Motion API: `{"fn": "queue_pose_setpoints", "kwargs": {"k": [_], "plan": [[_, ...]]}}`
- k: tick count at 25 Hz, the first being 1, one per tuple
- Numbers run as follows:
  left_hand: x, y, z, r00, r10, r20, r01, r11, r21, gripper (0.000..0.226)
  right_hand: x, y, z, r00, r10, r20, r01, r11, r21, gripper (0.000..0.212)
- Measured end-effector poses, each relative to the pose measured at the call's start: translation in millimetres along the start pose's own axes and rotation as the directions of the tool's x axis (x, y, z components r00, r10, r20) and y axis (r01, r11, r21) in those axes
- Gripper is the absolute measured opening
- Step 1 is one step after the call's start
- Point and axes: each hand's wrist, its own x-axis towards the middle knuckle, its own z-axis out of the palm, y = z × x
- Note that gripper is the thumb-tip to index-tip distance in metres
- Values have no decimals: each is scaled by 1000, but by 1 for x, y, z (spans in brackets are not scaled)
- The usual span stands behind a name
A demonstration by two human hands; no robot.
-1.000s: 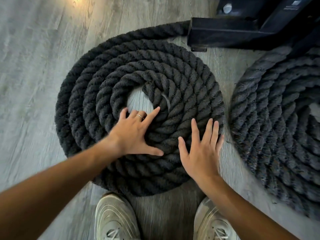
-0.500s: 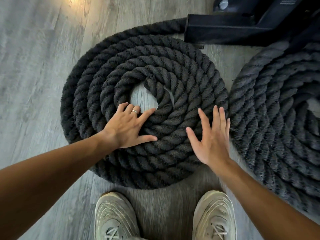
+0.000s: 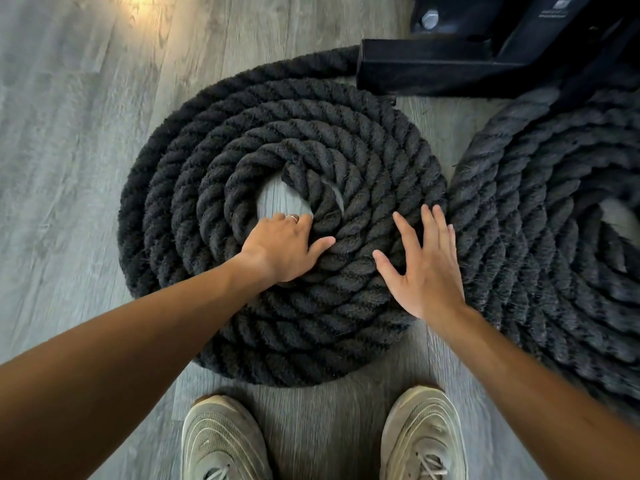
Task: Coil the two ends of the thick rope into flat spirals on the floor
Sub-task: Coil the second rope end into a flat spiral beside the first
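Note:
A thick black rope lies on the grey wood floor as two flat spirals. The left spiral [image 3: 363, 140] fills the middle of the view, with a small bare gap of floor at its centre. My left hand [image 3: 284, 245] rests on its inner turns, fingertips curled over the innermost turn into the gap. My right hand [image 3: 424, 268] lies flat on the spiral's right side, fingers spread. The right spiral [image 3: 540, 216] touches the left one and runs off the right edge.
A black metal equipment base [image 3: 450, 64] stands at the top right, and the rope's outer turn passes under its end. My two pale sneakers [image 3: 225, 441] [image 3: 422, 434] stand just in front of the left spiral. Bare floor [image 3: 62, 133] lies to the left.
The left spiral has shifted to the right and now touches the right spiral. My left fingers have curled over the inner turn. My right hand moved right with the coil.

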Motion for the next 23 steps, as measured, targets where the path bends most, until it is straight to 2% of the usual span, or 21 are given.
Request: {"fn": "queue_pose_setpoints", "kwargs": {"k": [3,6,9,12,14,16,18,23], "plan": [[5,9,2,992,-123,-28,122,992,-32,68,-1,-14,-6,999,34,-17,-32,993,111,74],[10,22,-2,982,-188,-8,187,982,-27,63,11,-40,-14,997,-7,-80,25,972,235,56],[23,22,-7,970,-236,54,241,962,-132,63,31,-66,-19,997,-79,-24,82,968,239,48],[35,23,-9,951,-281,126,302,932,-200,68,26,-71,-7,999,-48,-6,48,966,255,45],[34,25,-6,943,-306,126,327,924,-198,69,11,-62,1,993,-118,-24,120,980,161,50],[27,26,1,955,-294,37,295,937,-186,63,3,-54,6,979,-201,-34,202,979,20,55],[21,28,5,962,-269,-53,254,948,-191,56,6,-53,9,981,-189,-36,188,982,-24,58],[24,22,15,966,-213,-148,180,961,-208,53,7,-54,19,986,-150,-74,142,984,-109,64]]}}
